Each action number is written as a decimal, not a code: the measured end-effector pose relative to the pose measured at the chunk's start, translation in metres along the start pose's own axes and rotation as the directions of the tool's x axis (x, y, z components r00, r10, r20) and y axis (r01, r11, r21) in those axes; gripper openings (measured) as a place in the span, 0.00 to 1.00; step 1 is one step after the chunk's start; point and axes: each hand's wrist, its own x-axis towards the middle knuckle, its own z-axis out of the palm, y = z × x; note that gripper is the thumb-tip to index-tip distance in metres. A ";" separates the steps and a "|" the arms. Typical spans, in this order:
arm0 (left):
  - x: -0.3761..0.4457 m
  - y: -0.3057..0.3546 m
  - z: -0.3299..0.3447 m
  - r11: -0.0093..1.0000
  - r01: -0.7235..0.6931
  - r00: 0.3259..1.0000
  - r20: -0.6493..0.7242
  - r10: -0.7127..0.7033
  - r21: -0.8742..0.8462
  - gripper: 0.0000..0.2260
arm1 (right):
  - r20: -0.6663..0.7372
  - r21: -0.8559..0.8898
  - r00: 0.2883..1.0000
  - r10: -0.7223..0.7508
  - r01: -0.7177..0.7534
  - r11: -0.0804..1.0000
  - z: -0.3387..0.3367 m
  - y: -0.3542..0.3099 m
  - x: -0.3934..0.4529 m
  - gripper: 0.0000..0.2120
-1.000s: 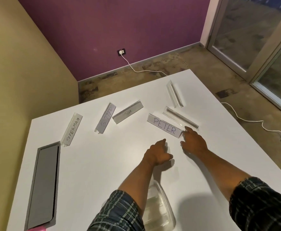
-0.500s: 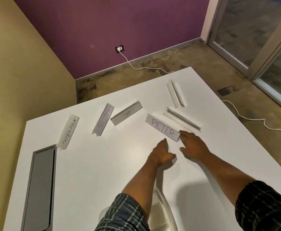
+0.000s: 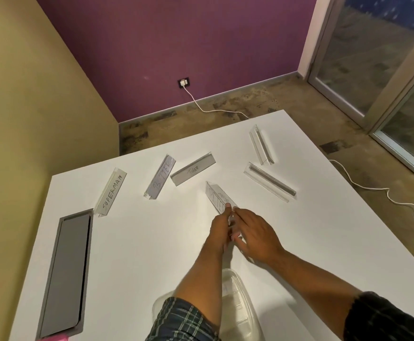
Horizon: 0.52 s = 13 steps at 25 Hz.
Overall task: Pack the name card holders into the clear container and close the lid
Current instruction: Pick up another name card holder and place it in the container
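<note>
Under the left arm, clear container (image 3: 240,303) lies.

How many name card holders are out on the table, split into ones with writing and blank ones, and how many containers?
Holders with writing: 4: SUPERMAN, the one beside it, TIGER, and the one held between left hand and right hand.
Blank holders: 2.
Clear container: 1.
Total: 7.
</note>
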 end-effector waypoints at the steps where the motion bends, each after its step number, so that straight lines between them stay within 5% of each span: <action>1: -0.003 -0.001 -0.004 0.998 -0.012 1.000 0.008 0.012 -0.054 0.22 | -0.015 0.012 1.000 -0.007 0.008 1.000 0.000 -0.007 -0.003 0.27; 8: -0.042 0.006 -0.033 0.998 -0.063 0.998 0.012 0.063 -0.015 0.15 | 0.019 -0.055 0.987 -0.158 0.159 0.986 -0.007 -0.030 -0.030 0.35; 13: -0.083 0.016 -0.072 0.991 -0.077 0.997 0.018 0.075 0.106 0.11 | 0.055 -0.070 0.894 -0.444 0.447 0.892 -0.025 -0.043 -0.032 0.33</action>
